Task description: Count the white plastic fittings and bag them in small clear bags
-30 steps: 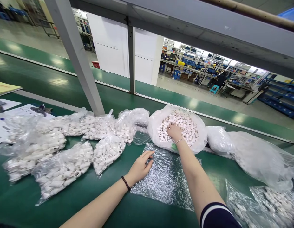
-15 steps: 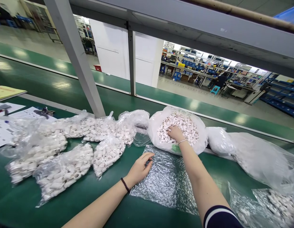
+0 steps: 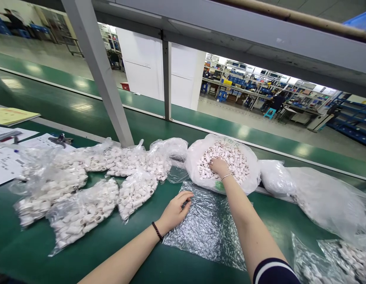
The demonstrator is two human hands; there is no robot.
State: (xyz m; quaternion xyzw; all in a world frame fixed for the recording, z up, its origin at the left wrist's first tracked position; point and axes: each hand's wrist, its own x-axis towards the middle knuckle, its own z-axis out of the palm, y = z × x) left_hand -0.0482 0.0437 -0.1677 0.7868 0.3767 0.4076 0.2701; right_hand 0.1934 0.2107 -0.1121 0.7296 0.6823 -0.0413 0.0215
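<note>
My right hand [image 3: 220,166] reaches into a large open plastic bag [image 3: 191,157] heaped with small white pipe fittings [image 3: 234,157]. Its fingers are bent down and closed at a fitting on the left of the heap; the fingertips are partly hidden. On the table, my left hand [image 3: 176,208] rests at the left edge of a flat, crinkled clear plastic bag [image 3: 200,227]. Its fingers are loosely curved, thumb apart, with nothing visible in them. The right forearm passes over the flat bag's right side.
Several clear bags filled with white fittings [image 3: 83,217] lie to the left, near papers [image 3: 5,165] and a yellow pad [image 3: 14,115]. On the right are a white bundle [image 3: 276,178], a big translucent bag [image 3: 327,197] and smaller bags [image 3: 314,264]. A slanted metal post [image 3: 102,75] rises behind.
The view has shifted slightly, so everything sits a little further right and lower. Both hands stay in nearly the same places, the right one still in the heap of fittings.
</note>
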